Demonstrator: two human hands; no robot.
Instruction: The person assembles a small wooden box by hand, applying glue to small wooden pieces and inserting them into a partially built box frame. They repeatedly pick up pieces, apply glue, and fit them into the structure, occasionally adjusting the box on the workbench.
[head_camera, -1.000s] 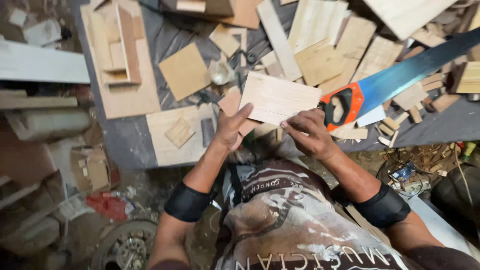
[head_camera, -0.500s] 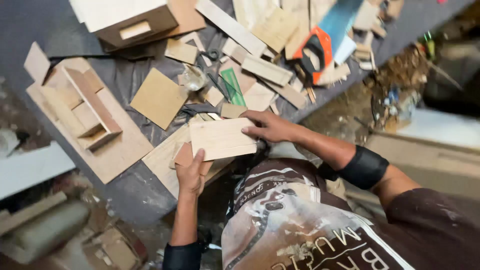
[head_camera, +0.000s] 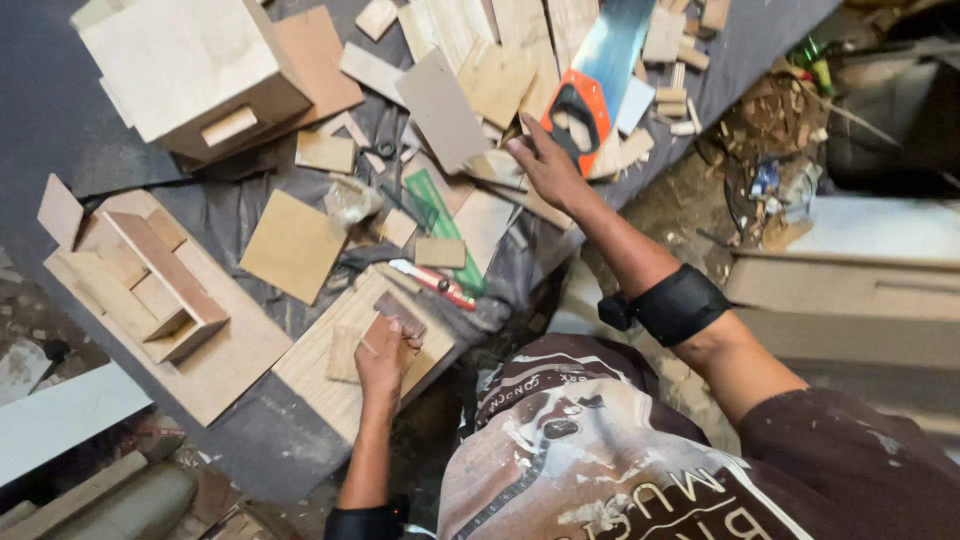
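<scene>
Small brown wood piece (head_camera: 398, 312) pinched in left hand (head_camera: 385, 358) grip; right hand (head_camera: 548, 168) spread beside saw handle (head_camera: 574, 112).

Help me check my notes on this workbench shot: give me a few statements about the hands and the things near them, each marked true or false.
1. The left hand holds a small dark block over a light wooden board. True.
2. The right hand grips the saw by its handle. False: it reaches toward the orange-handled saw with fingers spread, and nothing is in it.
3. A red-and-white utility knife lies on the dark cloth between the two hands. True.
4. The big wooden box stands at the near right edge. False: it stands at the far left.
5. The right forearm wears a black band. True.
</scene>
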